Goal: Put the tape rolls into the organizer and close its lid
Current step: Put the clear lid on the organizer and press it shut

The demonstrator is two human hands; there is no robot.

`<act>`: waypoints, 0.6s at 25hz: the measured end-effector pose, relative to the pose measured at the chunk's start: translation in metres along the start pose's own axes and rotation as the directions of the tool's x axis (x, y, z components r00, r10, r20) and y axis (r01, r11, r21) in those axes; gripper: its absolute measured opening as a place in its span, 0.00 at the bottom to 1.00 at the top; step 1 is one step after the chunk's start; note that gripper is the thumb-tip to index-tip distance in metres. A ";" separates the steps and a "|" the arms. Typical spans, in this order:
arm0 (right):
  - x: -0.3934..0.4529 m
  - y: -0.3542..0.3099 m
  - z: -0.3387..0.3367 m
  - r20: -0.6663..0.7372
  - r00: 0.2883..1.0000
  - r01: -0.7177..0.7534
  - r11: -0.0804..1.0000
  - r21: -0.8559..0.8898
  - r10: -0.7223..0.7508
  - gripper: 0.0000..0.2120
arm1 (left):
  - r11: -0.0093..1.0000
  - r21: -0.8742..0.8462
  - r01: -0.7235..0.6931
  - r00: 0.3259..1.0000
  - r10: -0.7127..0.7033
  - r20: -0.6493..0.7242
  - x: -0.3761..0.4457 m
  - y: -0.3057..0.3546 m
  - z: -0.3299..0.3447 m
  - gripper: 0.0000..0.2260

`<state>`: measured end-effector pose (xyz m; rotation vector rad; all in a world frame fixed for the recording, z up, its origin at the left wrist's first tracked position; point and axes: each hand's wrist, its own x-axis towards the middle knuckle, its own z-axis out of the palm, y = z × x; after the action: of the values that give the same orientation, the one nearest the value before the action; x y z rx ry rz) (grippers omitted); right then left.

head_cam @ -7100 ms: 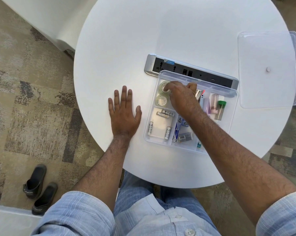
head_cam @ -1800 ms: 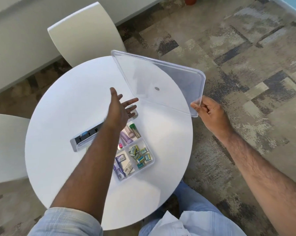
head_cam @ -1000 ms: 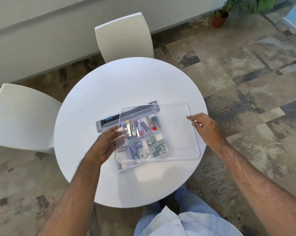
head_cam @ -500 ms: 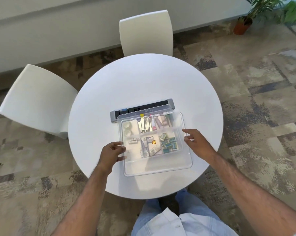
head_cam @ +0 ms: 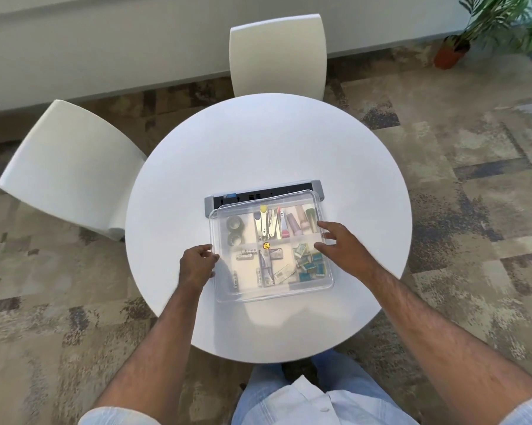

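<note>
The clear organizer [head_cam: 247, 273] sits on the round white table [head_cam: 258, 142] with its transparent lid [head_cam: 289, 292] lying over it. Through the lid I see two tape rolls [head_cam: 234, 230] in the far-left compartment, along with batteries, clippers and small packets in the others. My left hand [head_cam: 197, 265] has its fingers curled on the lid's left edge. My right hand [head_cam: 341, 246] rests at the lid's right side with its fingers spread.
A grey power strip [head_cam: 258, 194] lies right behind the organizer. Two white chairs stand at the table, one on the left [head_cam: 71, 167] and one at the far side [head_cam: 277, 53]. A potted plant [head_cam: 451, 53] is at the top right.
The lid has come from the air on the right down over the organizer. It has slid farther back to cover the compartments, and my right hand's fingers have spread apart.
</note>
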<state>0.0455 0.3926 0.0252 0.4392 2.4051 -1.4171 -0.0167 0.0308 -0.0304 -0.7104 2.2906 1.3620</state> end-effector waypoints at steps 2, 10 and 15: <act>0.006 -0.002 0.000 -0.019 1.000 0.007 1.000 0.010 -0.007 0.27 | 1.000 0.008 0.022 1.000 -0.022 0.014 0.011 0.004 0.002 0.18; 0.025 -0.003 -0.008 -0.044 0.999 0.002 1.000 -0.008 -0.003 0.25 | 0.999 0.037 0.027 0.998 -0.029 0.053 0.033 0.015 0.010 0.18; 0.027 0.002 -0.015 -0.048 0.999 -0.019 1.000 0.018 0.019 0.25 | 0.998 0.057 0.010 0.997 -0.015 0.074 0.029 0.013 0.015 0.17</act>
<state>0.0204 0.4095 0.0199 0.5048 2.4219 -1.4358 -0.0469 0.0425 -0.0440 -0.6437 2.2532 1.2906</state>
